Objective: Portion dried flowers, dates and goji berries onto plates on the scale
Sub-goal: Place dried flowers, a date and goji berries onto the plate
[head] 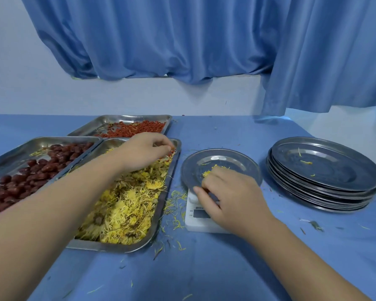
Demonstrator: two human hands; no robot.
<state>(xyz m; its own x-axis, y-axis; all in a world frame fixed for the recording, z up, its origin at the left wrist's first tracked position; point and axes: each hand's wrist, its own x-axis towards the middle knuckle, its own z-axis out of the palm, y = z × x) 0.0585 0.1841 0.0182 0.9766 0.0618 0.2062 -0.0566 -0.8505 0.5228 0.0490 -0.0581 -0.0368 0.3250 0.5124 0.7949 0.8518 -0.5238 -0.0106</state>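
Centre left: dried flowers [126, 205] in a tray; far left, dates [20, 183]; above, goji berries [137, 127]. Right: stacked plates [323, 170]. Centre: plate [226, 159] on scale [195, 222]. Left hand [143, 152] pinches red berries at the flower tray's top corner; right hand [230, 192] pinches yellow petals over the plate.

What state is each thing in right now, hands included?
Left hand: pinching goji berries at the flower tray's far corner.
Right hand: holding dried flowers over the plate.
Plate: on the scale, few petals in it.
Scale: display unreadable.
Flower tray: heaped full.
Date tray: partly covered with dates.
Goji tray: thin layer of berries.
Plate stack: stacked, stray petals on top.
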